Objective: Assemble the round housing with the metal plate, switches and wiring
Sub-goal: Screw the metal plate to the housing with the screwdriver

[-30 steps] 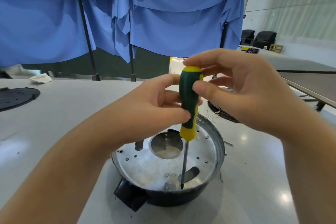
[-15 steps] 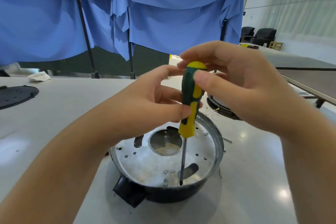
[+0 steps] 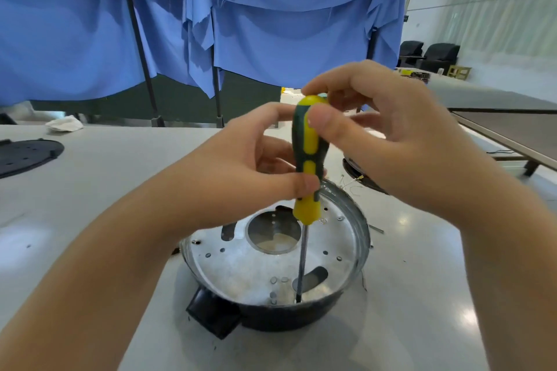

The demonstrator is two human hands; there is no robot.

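Hands first: my left hand (image 3: pixel 241 172) and right hand (image 3: pixel 388 141) both pinch the screwdriver (image 3: pixel 307 159), upright, its tip on the metal plate (image 3: pixel 256 268) inside the round housing (image 3: pixel 301 316) below them.

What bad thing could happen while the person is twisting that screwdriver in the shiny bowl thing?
The screwdriver stands nearly upright with its tip at the near edge of the metal plate. It could slip off and scratch the plate. Neither the left hand nor the right hand holds the round housing, so pushing might make it slide on the smooth table.
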